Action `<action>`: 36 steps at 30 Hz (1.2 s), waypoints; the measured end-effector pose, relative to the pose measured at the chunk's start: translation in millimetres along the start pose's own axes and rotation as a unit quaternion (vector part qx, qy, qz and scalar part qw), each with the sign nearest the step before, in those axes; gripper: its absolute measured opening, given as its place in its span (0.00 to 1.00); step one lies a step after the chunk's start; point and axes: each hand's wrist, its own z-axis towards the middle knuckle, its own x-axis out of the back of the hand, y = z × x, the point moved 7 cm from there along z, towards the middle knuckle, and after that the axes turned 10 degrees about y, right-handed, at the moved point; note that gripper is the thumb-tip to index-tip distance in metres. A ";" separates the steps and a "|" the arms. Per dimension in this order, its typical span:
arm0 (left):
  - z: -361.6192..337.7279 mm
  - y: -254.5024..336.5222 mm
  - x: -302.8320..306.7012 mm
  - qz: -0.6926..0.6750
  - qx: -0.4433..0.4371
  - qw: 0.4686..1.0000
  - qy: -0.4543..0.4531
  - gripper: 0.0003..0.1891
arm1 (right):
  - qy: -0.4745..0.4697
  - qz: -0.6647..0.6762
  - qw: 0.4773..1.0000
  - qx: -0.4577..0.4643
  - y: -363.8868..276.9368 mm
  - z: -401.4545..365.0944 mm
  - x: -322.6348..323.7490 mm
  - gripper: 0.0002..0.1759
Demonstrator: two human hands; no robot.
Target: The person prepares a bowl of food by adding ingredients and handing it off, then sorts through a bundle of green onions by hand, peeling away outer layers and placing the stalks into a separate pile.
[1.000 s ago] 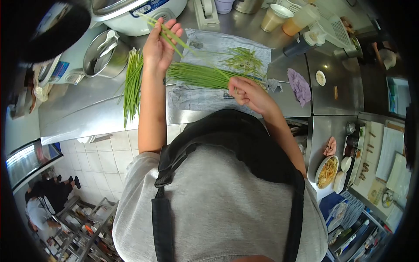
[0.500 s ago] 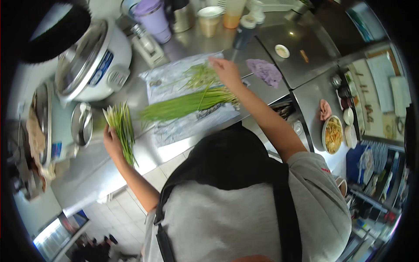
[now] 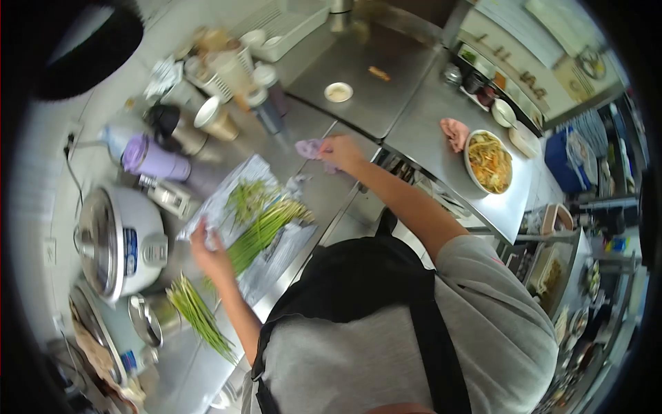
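Observation:
My right hand point(image 3: 345, 154) is closed on a crumpled purple cloth point(image 3: 310, 148) on the steel counter. Fingers apart and holding nothing, my left hand point(image 3: 211, 255) hovers by the left edge of a grey plastic sheet point(image 3: 279, 257). On that sheet lie a large bunch of green stalks point(image 3: 258, 238) and a looser pile of thin greens point(image 3: 247, 200). A smaller bunch of green stalks with pale ends point(image 3: 196, 314) rests on the counter below my left hand, not touching it.
A rice cooker point(image 3: 123, 241) and a metal pot point(image 3: 146, 319) stand at left. Behind the sheet are a purple tumbler point(image 3: 155, 157), a paper cup point(image 3: 216, 119) and a dark-lidded bottle point(image 3: 264, 110). A bowl of shredded food point(image 3: 488, 163) sits at right beside a pink cloth point(image 3: 454, 134).
The view has turned to the right. My left hand has let go of the smaller bunch and moved to the sheet. My right hand has gone from the greens to the purple cloth.

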 end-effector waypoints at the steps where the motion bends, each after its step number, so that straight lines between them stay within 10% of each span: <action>1: -2.9 45.5 -34.7 -0.024 -0.051 0.997 -0.053 0.19 | 0.001 0.052 0.998 -0.025 3.0 0.2 2.3 0.15; 9: -41.5 226.5 -201.9 -0.050 -0.171 0.963 -0.203 0.19 | 0.013 -0.106 0.994 -0.011 61.1 -5.5 179.7 0.28; 13: -73.7 246.6 -252.1 -0.084 -0.133 0.953 -0.259 0.17 | -0.113 -0.457 0.876 -0.102 166.7 -20.9 295.7 0.27; 16: -100.3 265.1 -291.2 -0.082 -0.142 0.938 -0.306 0.15 | -0.192 -0.359 0.900 -0.154 179.7 -25.1 326.9 0.18; 19: -91.4 277.5 -296.1 -0.040 -0.154 0.956 -0.245 0.14 | 0.126 -0.192 0.970 -0.083 259.7 -11.4 376.1 0.16; 27: -145.9 374.6 -351.2 -0.135 -0.078 0.879 -0.451 0.14 | 0.268 -0.008 0.961 -0.066 257.1 -28.9 418.0 0.15; 36: -246.9 437.3 -441.0 -0.230 0.046 0.732 -0.640 0.29 | 0.130 -0.023 0.957 -0.259 264.2 -64.1 459.8 0.27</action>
